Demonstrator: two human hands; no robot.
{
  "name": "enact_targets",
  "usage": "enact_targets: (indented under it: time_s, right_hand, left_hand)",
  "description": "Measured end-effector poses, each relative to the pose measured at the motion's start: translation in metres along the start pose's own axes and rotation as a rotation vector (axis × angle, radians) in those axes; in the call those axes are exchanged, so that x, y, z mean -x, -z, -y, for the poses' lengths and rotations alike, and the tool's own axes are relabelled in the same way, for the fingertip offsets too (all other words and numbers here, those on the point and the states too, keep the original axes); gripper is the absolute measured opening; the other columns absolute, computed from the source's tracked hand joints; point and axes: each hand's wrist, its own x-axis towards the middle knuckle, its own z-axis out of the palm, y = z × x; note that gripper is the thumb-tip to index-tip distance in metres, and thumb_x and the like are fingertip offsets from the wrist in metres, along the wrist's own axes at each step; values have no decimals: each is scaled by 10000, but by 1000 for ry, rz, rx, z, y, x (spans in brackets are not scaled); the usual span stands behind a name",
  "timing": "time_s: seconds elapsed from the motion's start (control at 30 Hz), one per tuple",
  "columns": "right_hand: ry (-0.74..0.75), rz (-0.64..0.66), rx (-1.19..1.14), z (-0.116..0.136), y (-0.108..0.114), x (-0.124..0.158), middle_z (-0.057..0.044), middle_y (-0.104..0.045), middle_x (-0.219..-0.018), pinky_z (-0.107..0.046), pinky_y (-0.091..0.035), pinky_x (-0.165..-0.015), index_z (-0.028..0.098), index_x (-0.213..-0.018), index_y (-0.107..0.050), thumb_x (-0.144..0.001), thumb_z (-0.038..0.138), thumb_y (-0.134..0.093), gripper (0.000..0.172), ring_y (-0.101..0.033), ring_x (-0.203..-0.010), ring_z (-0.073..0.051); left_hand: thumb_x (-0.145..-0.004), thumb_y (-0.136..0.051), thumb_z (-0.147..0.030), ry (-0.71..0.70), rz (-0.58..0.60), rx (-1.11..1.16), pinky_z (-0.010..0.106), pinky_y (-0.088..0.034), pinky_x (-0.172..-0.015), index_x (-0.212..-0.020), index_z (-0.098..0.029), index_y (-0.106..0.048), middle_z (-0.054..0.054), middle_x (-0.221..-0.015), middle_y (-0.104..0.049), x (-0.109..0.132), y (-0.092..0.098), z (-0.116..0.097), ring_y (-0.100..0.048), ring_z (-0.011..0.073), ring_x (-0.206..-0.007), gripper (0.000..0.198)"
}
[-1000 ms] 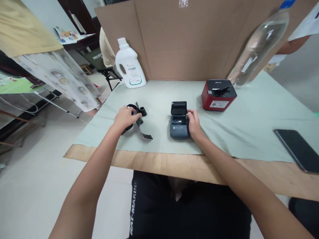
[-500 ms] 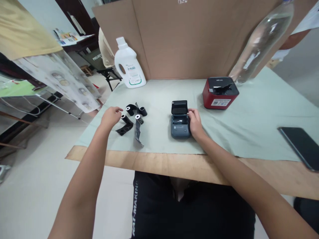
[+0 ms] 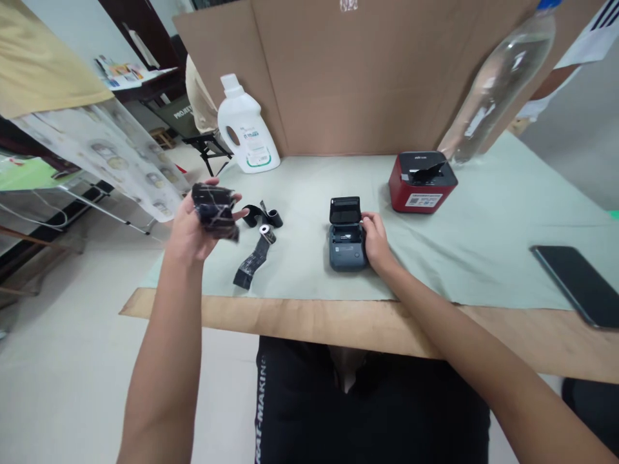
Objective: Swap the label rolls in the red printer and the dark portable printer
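Observation:
My left hand (image 3: 191, 235), palm turned up, holds a black ribbon roll (image 3: 214, 207) above the left side of the table; the roll is slightly blurred. Close by on the cloth lie a second black roll (image 3: 273, 219) with a curled strip and another roll (image 3: 265, 233) on a white core, its dark strip spread toward the front edge. My right hand (image 3: 376, 238) grips the right side of a small dark grey label printer (image 3: 347, 252). The printer's black lid (image 3: 345, 210) stands raised, showing the inside compartment.
Behind the printer sit a red-and-black box-shaped device (image 3: 422, 187), a white detergent jug (image 3: 249, 129) and a large clear bottle (image 3: 493, 90) leaning by a cardboard panel (image 3: 367, 84). A phone (image 3: 580, 283) lies at right. A person in yellow (image 3: 53, 58) stands at left.
My left hand has picked up one black roll from the table and turned palm up. The strip of the white-cored roll has swung leftward. My right hand stays on the printer.

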Motion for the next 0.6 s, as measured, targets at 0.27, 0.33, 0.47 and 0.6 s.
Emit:
enact_targets:
  time_s: [0.27,0.33,0.47,0.6]
  right_hand:
    - [-1,-9,-23,6,-2,1,-40,-670,-1089,-467,-478,-1098,275,-1060,-585,-936,583,-509,340,-623,-1112,-265]
    - [1,2,-29,8,0,2,-46,-670,-1092,-479,-480,-1104,269,-1055,-586,-928,584,-517,346,-627,-1107,-269]
    - [27,25,-3,10,4,2,-48,-688,-1130,-454,-492,-1101,279,-1068,-599,-935,582,-518,341,-612,-1161,-268]
    - [5,21,16,9,3,2,-42,-681,-1126,-426,-489,-1091,279,-1073,-592,-960,568,-479,331,-620,-1134,-255]
  left_hand:
    - [-822,-863,-357,-18,788,-259,399,-640,-877,-1138,-232,-725,47,-983,-745,27,-147,-24,-746,247,-935,367]
    - [-871,-778,-270,-80,859,-457,427,-604,-1006,-1102,-221,-749,67,-1085,-776,18,-173,0,-738,266,-1058,238]
    - [-916,-679,-235,-108,815,-596,421,-554,-1099,-1138,-223,-765,75,-1239,-781,-1,-193,53,-725,271,-1165,239]
    - [-971,-645,-276,-148,706,-677,434,-530,-1107,-1195,-256,-749,64,-1296,-778,-5,-187,75,-712,281,-1213,248]
